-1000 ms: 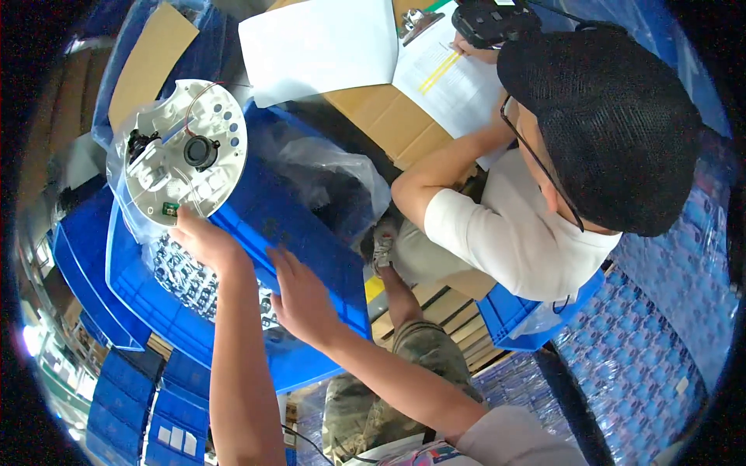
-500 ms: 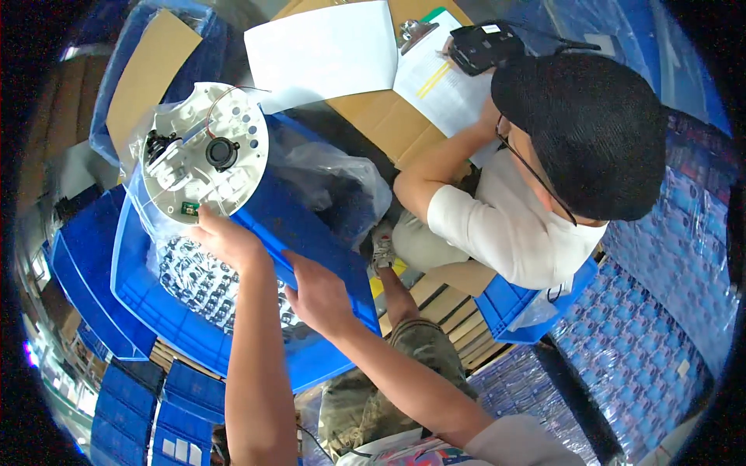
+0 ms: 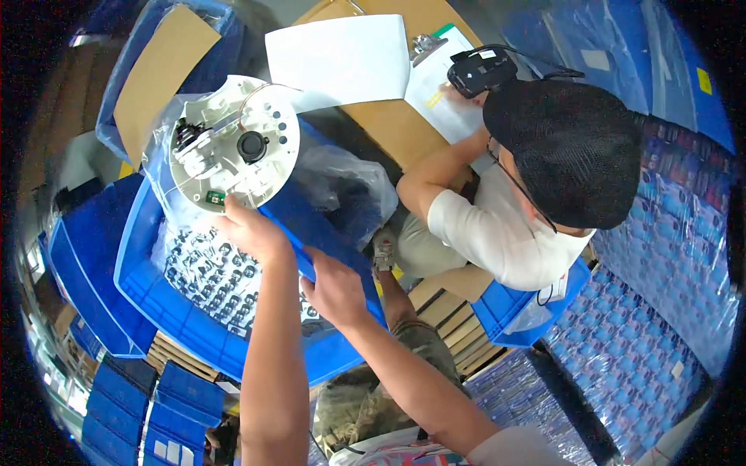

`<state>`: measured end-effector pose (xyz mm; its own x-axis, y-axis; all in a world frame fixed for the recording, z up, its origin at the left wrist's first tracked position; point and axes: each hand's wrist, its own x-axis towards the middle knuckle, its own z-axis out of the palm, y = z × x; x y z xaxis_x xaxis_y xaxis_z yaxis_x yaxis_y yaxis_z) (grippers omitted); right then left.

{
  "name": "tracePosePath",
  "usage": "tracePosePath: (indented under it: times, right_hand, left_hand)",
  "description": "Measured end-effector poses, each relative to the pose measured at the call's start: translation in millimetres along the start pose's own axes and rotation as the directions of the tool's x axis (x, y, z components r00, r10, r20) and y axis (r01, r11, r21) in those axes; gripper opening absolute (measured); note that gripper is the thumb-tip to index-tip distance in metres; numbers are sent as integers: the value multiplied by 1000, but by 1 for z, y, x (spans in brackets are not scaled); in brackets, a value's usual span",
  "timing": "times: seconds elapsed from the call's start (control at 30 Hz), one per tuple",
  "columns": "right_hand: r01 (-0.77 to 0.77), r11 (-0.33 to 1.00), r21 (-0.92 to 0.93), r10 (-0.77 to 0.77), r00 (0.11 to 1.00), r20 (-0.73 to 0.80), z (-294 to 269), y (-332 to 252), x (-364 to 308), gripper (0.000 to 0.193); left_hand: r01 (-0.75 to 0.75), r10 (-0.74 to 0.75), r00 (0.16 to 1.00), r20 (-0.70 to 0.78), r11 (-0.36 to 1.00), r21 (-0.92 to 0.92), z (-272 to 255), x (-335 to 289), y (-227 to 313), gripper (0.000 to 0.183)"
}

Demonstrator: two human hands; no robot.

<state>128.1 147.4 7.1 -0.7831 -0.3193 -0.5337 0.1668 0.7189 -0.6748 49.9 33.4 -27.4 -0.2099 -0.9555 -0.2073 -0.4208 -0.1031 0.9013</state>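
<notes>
My left hand [image 3: 258, 231] pinches the lower rim of a round white plastic housing [image 3: 268, 180], tilted so its inner side shows. Inside it sit a round black speaker [image 3: 252, 147], a small green circuit board [image 3: 216, 197] close to my fingertips, and a black part with wires. A thin wire sticks out past the top rim. My right hand [image 3: 336, 289] is closed around the raised rim of a large blue bin [image 3: 144, 272]. Rows of small black-and-white parts [image 3: 210, 272] lie inside that bin, below the housing, with clear plastic film along the bin's far side.
At right, a co-worker in a black cap [image 3: 563, 147] holds a black handheld device [image 3: 482, 74] over a clipboard [image 3: 443, 97]. White paper [image 3: 338, 62] lies on cardboard behind the bin. More blue bins [image 3: 97, 272] stand left; wrapped stacks [image 3: 622, 349] and a wooden pallet [image 3: 447, 318] are at right.
The housing and both my hands have shifted right in view, the housing slightly more than the bin. The co-worker's head appears a little further left. Both my grips are unchanged.
</notes>
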Motion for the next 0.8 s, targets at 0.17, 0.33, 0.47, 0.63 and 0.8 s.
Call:
tracePosePath:
  times: [0.17,0.33,0.47,0.63,0.8]
  right_hand:
    - [38,998,-44,-41,996,-75,4,8,0,41]
    - [12,995,-104,-21,997,-78,6,7,0,41]
    - [-43,989,-139,39,999,-33,4,1,1,45]
    - [-35,985,-169,26,998,-53,7,3,1,43]
    - [-21,987,-162,9,997,-73,8,4,0,35]
  left_hand:
    - [-9,6,1000,27,992,123,0,-7,5,43]
    - [10,-10,1000,12,999,32,1,-7,3,43]
    - [-6,7,999,45,999,-36,-1,-4,0,38]
    - [-36,39,998,53,998,-47,-1,-5,1,35]
    - [-5,6,999,34,999,-48,1,-7,5,34]
